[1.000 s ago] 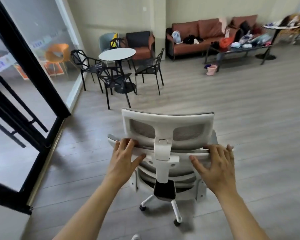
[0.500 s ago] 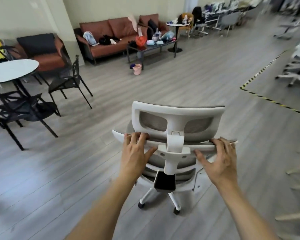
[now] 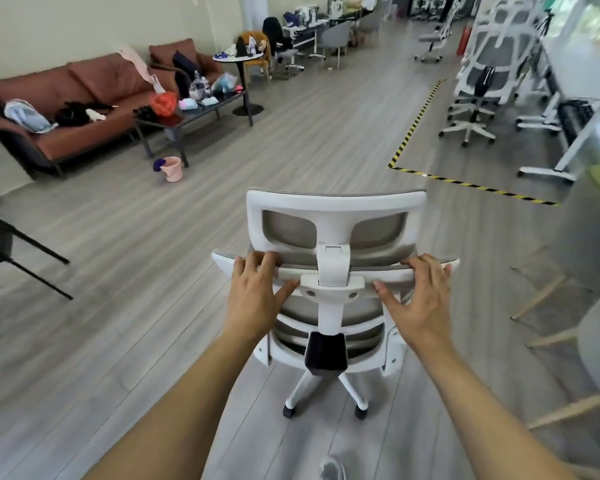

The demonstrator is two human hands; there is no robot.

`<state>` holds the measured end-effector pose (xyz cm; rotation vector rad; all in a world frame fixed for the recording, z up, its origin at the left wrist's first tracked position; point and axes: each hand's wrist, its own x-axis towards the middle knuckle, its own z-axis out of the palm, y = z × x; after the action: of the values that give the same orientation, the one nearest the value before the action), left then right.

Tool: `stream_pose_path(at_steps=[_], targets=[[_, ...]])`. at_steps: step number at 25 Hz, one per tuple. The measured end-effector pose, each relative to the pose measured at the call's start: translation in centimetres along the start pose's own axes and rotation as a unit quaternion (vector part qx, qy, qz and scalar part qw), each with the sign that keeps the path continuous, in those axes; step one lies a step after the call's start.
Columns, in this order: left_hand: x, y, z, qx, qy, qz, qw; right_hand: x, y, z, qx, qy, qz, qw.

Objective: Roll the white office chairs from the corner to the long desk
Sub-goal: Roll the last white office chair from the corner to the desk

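Note:
A white office chair (image 3: 333, 216) with grey mesh back and headrest stands on its castors right in front of me, its back towards me. My left hand (image 3: 253, 299) grips the top rim of the backrest left of the headrest post. My right hand (image 3: 420, 303) grips the same rim on the right. More white office chairs (image 3: 482, 74) stand at the far right beside a long white desk (image 3: 575, 77).
Yellow-black floor tape (image 3: 413, 129) marks an area ahead right. A brown sofa (image 3: 84, 98), a cluttered low table (image 3: 191, 112) and a pink bucket (image 3: 172, 168) lie to the left. A black chair (image 3: 0, 251) is at the left edge. Wooden legs (image 3: 548, 299) are close on the right.
The view and the chair have swung to the right: the round table and black chairs have left the frame, and the taped area, desk and white chairs have come into view. Both hands keep their grip.

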<state>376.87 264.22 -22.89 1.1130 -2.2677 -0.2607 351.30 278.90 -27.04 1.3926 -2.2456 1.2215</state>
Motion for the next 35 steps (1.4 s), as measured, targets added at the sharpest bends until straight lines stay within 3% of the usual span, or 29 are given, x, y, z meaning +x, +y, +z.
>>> stream_pose_path(at_steps=[7, 16, 30, 35], targets=[[19.7, 1.0, 10.3, -0.002, -0.029, 0.045, 0.999, 15.7, 8.2, 5.6, -0.030, 0.007, 0.060, 0.998], [43.2, 3.4, 25.3, -0.039, -0.005, 0.115, 0.993, 35.1, 21.0, 12.3, -0.043, 0.038, 0.106, 0.993], [82.3, 8.9, 48.3, -0.134, -0.101, 0.147, 0.975, 67.1, 39.9, 23.7, -0.132, 0.039, 0.214, 0.967], [95.6, 11.9, 57.1, -0.137, -0.109, 0.170, 0.970, 78.8, 49.3, 28.1, -0.145, 0.067, 0.214, 0.964]])
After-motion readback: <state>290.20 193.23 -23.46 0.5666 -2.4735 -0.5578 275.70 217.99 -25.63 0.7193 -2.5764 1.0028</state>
